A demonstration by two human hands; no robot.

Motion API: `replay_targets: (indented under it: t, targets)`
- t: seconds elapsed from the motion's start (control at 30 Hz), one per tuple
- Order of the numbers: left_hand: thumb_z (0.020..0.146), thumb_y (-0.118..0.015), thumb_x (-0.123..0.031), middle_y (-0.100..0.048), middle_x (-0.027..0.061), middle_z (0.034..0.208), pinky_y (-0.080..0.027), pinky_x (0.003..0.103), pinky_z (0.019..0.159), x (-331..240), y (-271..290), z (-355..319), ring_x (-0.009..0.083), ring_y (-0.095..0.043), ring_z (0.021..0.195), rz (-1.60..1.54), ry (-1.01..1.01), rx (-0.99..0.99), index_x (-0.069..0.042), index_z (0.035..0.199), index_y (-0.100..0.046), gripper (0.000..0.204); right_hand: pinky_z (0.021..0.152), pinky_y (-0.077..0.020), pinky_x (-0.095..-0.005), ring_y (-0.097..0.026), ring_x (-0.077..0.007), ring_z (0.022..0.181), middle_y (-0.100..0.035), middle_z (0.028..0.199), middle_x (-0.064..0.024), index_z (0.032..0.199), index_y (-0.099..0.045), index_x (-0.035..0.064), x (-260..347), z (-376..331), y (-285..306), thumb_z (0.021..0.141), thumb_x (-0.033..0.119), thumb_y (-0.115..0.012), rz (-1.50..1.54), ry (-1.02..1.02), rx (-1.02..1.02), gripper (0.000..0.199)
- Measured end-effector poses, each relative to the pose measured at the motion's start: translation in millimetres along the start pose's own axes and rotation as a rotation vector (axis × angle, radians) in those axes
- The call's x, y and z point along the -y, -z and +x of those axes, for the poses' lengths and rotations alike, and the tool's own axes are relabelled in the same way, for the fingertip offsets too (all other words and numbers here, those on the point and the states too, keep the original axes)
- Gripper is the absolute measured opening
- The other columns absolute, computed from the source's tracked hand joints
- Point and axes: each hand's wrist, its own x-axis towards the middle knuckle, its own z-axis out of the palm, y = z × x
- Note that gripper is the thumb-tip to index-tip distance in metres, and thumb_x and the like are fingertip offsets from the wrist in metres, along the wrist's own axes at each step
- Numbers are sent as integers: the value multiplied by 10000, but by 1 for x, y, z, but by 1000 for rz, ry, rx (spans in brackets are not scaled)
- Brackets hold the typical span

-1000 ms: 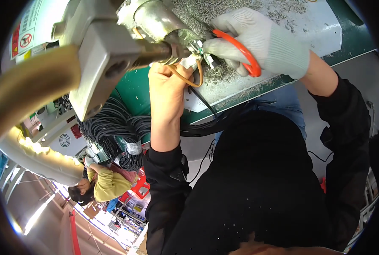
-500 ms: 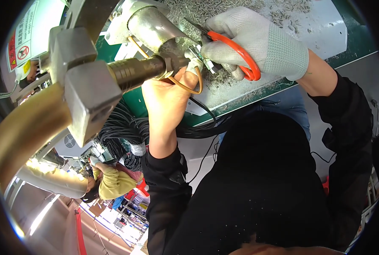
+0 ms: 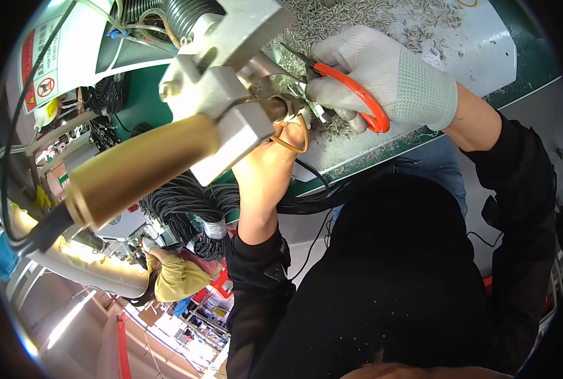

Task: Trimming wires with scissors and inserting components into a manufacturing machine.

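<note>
My right hand (image 3: 382, 82), in a pale knitted glove, is closed round red-handled scissors (image 3: 355, 85), their dark blades pointing up and left. Its fingertips are close to a small silvery metal part (image 3: 320, 112). My left hand (image 3: 265, 170), its back bare, reaches up on the left with curled fingers beside that part. Most of those fingers are hidden behind a clamped, soldering-iron-like tool with a brass-coloured handle (image 3: 145, 170) and grey metal blocks (image 3: 237, 136). A thin brown wire or tube (image 3: 306, 142) loops over my left fingers. From beside this hand runs a black cable (image 3: 310, 170).
Many small metal pieces (image 3: 370, 16) lie heaped on a pale sheet (image 3: 496, 54) over the green table (image 3: 537, 66). Coiled black cables (image 3: 186, 205) hang left of my left arm. Farther left, a person in a yellow top (image 3: 183, 278) works.
The brass-handled tool and its blocks have shifted up and right in view, covering more of my left fingers and the metal cylinder. Both hands sit slightly farther right; the scissors stay in my right hand.
</note>
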Motion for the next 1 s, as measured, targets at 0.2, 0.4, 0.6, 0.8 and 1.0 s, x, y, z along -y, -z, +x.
replay_targets:
  t: [0.2, 0.4, 0.6, 0.8, 1.0]
  targets:
    - [781, -723, -56, -598, 43, 879, -485, 246, 697, 3, 3, -2, 103, -558, 747, -127, 135, -34, 38, 985, -579, 266, 398, -418, -234, -548, -102, 422, -523, 514, -47, 691, -558, -4, 22, 11, 14, 856, 203, -594, 628, -776, 105, 267]
    - [803, -685, -27, -609, 25, 851, -463, 219, 668, 10, 10, 4, 77, -554, 744, -134, 151, 48, 38, 970, -606, 196, 404, -425, -235, -549, -107, 422, -527, 516, -47, 676, -545, -7, 32, 13, 15, 857, 211, -594, 690, -969, 127, 288]
    - [814, -669, -25, -604, -10, 801, -425, 193, 613, 27, 11, 2, 46, -529, 686, -229, 140, 114, 15, 927, -629, 127, 407, -425, -239, -549, -110, 422, -526, 514, -45, 675, -539, -7, 24, 0, 7, 854, 217, -596, 665, -843, 88, 292]
    - [810, -688, -80, -626, 47, 984, -460, 265, 759, 12, 8, -78, 141, -585, 868, 38, 63, 473, -24, 1097, -608, 303, 422, -413, -255, -545, -113, 427, -590, 593, -91, 810, -576, 5, 57, -21, 49, 828, 201, -593, 384, -691, 633, 198]
    - [823, -688, -119, -543, 128, 1273, -362, 352, 1022, 15, -5, -176, 259, -481, 1219, -28, 151, 466, -39, 1277, -530, 487, 616, -502, -375, -668, -229, 734, -649, 858, -169, 1227, -500, 72, 41, -66, 69, 806, 284, -650, -723, -582, 143, 495]
